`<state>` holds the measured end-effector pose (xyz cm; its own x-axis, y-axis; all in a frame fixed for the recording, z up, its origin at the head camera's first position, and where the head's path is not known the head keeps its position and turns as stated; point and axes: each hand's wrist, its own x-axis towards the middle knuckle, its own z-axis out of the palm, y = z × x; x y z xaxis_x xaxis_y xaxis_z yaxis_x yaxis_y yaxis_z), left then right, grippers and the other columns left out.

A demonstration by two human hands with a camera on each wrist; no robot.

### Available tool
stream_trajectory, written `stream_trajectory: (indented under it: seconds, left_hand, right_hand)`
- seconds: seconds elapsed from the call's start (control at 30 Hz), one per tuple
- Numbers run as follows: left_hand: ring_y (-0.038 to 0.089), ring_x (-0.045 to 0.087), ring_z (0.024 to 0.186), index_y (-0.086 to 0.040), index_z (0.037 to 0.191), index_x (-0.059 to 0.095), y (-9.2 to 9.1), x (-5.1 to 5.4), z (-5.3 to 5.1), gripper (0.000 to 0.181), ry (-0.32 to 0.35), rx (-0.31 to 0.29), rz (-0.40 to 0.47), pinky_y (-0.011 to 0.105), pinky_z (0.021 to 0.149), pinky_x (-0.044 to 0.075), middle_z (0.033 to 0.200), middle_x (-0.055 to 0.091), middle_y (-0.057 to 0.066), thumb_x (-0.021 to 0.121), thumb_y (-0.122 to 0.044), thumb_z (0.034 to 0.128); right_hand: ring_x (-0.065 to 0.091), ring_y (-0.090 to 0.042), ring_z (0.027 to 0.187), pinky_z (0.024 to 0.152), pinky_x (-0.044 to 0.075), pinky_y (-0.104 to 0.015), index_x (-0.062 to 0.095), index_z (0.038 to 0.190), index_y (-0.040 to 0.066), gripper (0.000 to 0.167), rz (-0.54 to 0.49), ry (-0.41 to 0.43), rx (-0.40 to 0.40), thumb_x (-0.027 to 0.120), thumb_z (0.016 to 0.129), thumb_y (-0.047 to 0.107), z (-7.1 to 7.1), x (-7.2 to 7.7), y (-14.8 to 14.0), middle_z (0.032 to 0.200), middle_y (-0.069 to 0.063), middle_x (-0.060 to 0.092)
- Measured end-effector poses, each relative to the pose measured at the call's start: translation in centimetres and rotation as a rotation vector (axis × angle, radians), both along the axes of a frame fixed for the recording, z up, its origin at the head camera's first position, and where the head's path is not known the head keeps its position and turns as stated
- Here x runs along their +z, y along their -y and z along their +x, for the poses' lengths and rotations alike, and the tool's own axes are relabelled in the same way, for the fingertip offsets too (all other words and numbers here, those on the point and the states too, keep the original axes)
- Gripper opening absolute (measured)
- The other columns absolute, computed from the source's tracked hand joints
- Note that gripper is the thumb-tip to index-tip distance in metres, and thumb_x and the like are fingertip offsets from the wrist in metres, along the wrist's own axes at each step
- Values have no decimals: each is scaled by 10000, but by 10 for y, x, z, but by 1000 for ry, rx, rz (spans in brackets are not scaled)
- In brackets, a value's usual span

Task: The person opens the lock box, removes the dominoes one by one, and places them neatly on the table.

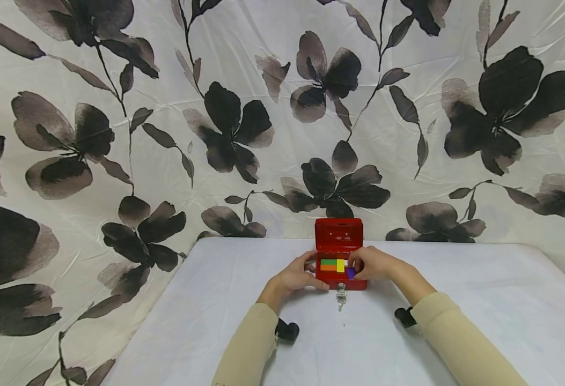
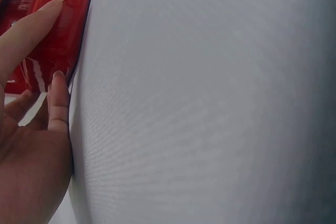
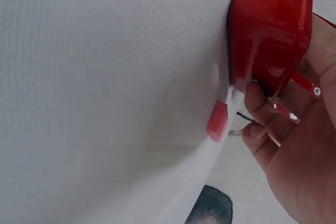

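Observation:
The red metal box (image 1: 318,280) stands with its lid raised. Inside are a green block (image 1: 328,262), an orange block (image 1: 328,268), a yellow block (image 1: 340,266) and a tilted purple block (image 1: 351,273). My left hand (image 1: 294,277) grips the box's left side; in the left wrist view, its thumb lies along the front of the box (image 2: 68,30). My right hand (image 1: 373,262) reaches over the right side, pinching the purple block by its edge. Its lower fingers touch the outside of the box (image 3: 273,30) in the right wrist view.
Keys (image 1: 341,297) hang at the box's front. A red block (image 3: 218,121) lies on the white table beside the box in the right wrist view. Behind the table (image 1: 214,321) hangs a flowered cloth (image 1: 272,145).

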<state>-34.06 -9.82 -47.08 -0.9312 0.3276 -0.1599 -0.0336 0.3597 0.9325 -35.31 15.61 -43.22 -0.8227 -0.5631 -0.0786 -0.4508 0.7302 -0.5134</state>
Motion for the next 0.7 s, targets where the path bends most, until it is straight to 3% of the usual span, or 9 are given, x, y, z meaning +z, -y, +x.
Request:
stream_trajectory:
  seconds: [0.7]
  left_hand:
    - [257, 503, 1165, -212, 1523, 458, -1, -2, -2, 915, 0, 4, 3, 467, 1017, 506, 1261, 588, 32, 924, -126, 739]
  right_hand:
    - [537, -160, 802, 783, 532, -320, 730, 1073, 48, 230, 26, -28, 9, 813, 860, 66, 3, 0, 3, 821, 7, 618]
